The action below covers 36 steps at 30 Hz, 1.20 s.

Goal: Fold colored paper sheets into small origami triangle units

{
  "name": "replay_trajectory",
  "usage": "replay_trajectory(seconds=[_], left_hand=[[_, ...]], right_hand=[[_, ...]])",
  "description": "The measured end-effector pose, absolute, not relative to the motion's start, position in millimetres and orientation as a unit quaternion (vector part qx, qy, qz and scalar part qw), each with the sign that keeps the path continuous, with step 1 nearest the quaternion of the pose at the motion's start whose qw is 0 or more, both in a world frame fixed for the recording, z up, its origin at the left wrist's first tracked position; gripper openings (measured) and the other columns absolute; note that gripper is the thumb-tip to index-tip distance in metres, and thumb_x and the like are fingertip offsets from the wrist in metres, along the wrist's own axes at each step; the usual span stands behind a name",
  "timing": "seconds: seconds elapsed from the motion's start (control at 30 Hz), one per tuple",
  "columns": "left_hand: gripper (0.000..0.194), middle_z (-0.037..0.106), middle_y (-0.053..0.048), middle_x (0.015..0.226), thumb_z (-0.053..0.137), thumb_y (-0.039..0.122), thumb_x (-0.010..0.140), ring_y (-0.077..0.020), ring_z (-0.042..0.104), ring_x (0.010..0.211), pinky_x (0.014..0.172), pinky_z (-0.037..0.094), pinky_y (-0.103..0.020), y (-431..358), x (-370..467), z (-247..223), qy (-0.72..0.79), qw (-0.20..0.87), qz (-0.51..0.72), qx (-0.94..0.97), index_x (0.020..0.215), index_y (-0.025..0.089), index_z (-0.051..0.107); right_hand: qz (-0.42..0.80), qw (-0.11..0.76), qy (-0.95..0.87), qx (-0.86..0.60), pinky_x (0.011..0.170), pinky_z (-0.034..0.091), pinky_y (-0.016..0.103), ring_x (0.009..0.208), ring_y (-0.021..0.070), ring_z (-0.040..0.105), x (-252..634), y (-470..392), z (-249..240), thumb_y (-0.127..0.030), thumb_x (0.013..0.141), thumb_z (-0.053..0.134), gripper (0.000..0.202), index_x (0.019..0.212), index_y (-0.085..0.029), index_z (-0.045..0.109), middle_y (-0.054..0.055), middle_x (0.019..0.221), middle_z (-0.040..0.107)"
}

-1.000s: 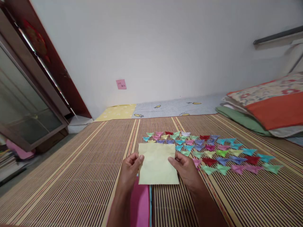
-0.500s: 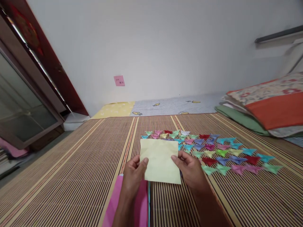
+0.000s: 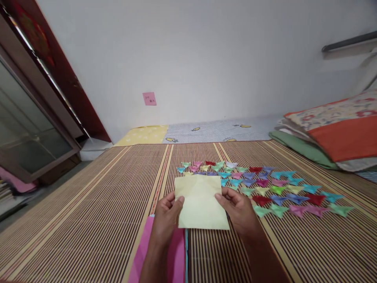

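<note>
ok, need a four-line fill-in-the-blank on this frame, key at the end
1. The left hand and right hand hold a pale sheet of ____.
2. Of these two hands, the ____ one is nearer the folded shapes.
3. The note on the wall is ____ in colour.
4. The mat is patterned with ____.

Missing words: paper; right; pink; stripes.

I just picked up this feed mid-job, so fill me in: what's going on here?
A person's left hand and right hand hold a pale yellow sheet by its opposite side edges, thumbs on the near face. The sheet is spread open. Pink paper lies on the striped mat, partly hidden by the left arm. Beyond the sheet and to its right, small folded paper pieces in many colours lie in rows.
</note>
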<state>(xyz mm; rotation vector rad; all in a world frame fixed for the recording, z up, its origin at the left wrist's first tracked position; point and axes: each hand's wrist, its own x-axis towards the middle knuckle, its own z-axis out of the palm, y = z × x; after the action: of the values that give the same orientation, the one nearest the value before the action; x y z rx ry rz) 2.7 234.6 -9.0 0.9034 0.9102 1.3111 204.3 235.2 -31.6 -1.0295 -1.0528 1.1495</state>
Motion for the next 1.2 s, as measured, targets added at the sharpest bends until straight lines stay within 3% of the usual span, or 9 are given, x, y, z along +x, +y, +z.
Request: replay_trajectory(seconds=[0.23, 0.4, 0.53, 0.6, 0.7, 0.77, 0.97, 1.2], left_hand=[[0.029, 0.08, -0.005, 0.085, 0.082, 0.021, 0.073, -0.0206, 0.075, 0.077, 0.068, 0.056, -0.027, 233.9, 0.4, -8.7, 0.372, 0.631, 0.571, 0.371, 0.101, 0.016, 0.077], [0.013, 0.075, -0.002, 0.074, 0.082, 0.021, 0.07, -0.0156, 0.068, 0.066, 0.061, 0.05, -0.023, 232.3, -0.8, -2.9, 0.365, 0.651, 0.568, 0.346, 0.078, 0.016, 0.075], [0.011, 0.069, 0.001, 0.064, 0.08, 0.021, 0.069, -0.0124, 0.06, 0.059, 0.057, 0.045, -0.021, 231.1, -1.2, 0.5, 0.354, 0.657, 0.568, 0.346, 0.071, 0.017, 0.07], [0.013, 0.071, 0.001, 0.07, 0.079, 0.023, 0.073, -0.012, 0.061, 0.06, 0.057, 0.046, -0.02, 230.6, -1.9, -0.1, 0.354, 0.647, 0.576, 0.352, 0.084, 0.018, 0.073], [0.042, 0.078, -0.004, 0.097, 0.078, 0.029, 0.079, -0.015, 0.069, 0.072, 0.067, 0.051, -0.023, 229.7, -3.3, -3.2, 0.366, 0.629, 0.582, 0.364, 0.121, 0.023, 0.07], [0.053, 0.079, -0.009, 0.105, 0.081, 0.033, 0.079, -0.0201, 0.073, 0.082, 0.074, 0.054, -0.028, 229.4, -3.3, -5.6, 0.369, 0.629, 0.57, 0.378, 0.128, 0.021, 0.068], [0.043, 0.081, -0.013, 0.088, 0.088, 0.041, 0.07, -0.0262, 0.075, 0.077, 0.072, 0.057, -0.036, 232.8, -0.3, -7.5, 0.399, 0.629, 0.552, 0.375, 0.099, 0.011, 0.079], [0.029, 0.07, -0.002, 0.06, 0.087, 0.04, 0.068, -0.0153, 0.061, 0.053, 0.054, 0.048, -0.026, 231.2, -8.0, 1.5, 0.453, 0.54, 0.547, 0.453, 0.069, 0.015, 0.074]], right_hand=[[0.477, 0.626, -0.422, -0.449, 0.058, 0.047, 0.025, 0.065, 0.017, 0.058, 205.1, 234.9, -27.0, -0.046, 0.073, 0.084, 0.032, 0.076, -0.019, 0.068, 0.001, 0.07, 0.064], [0.526, 0.604, -0.392, -0.453, 0.055, 0.045, 0.026, 0.061, 0.0174, 0.059, 204.3, 229.7, -18.4, -0.032, 0.073, 0.078, 0.016, 0.079, -0.021, 0.069, 0.0, 0.069, 0.068], [0.546, 0.607, -0.379, -0.437, 0.055, 0.046, 0.027, 0.06, 0.0183, 0.061, 206.3, 230.6, -19.6, -0.031, 0.073, 0.076, 0.013, 0.078, -0.022, 0.069, 0.001, 0.069, 0.07], [0.544, 0.613, -0.378, -0.431, 0.057, 0.046, 0.027, 0.061, 0.0186, 0.062, 206.7, 231.6, -20.7, -0.032, 0.073, 0.077, 0.014, 0.079, -0.022, 0.069, 0.001, 0.072, 0.071], [0.528, 0.616, -0.392, -0.434, 0.058, 0.047, 0.027, 0.063, 0.0189, 0.062, 205.6, 232.6, -21.2, -0.037, 0.073, 0.08, 0.021, 0.081, -0.022, 0.068, 0.001, 0.076, 0.072], [0.513, 0.616, -0.402, -0.442, 0.057, 0.046, 0.027, 0.063, 0.019, 0.061, 204.4, 233.5, -22.0, -0.043, 0.072, 0.082, 0.028, 0.08, -0.021, 0.068, 0.002, 0.074, 0.071], [0.485, 0.611, -0.428, -0.456, 0.056, 0.044, 0.026, 0.062, 0.017, 0.057, 206.5, 236.2, -27.0, -0.052, 0.072, 0.083, 0.036, 0.078, -0.019, 0.068, 0.001, 0.071, 0.066], [0.373, 0.592, -0.505, -0.505, 0.054, 0.04, 0.026, 0.06, 0.0167, 0.052, 213.7, 229.8, -22.7, -0.048, 0.082, 0.074, 0.03, 0.076, -0.02, 0.067, 0.0, 0.064, 0.059]])
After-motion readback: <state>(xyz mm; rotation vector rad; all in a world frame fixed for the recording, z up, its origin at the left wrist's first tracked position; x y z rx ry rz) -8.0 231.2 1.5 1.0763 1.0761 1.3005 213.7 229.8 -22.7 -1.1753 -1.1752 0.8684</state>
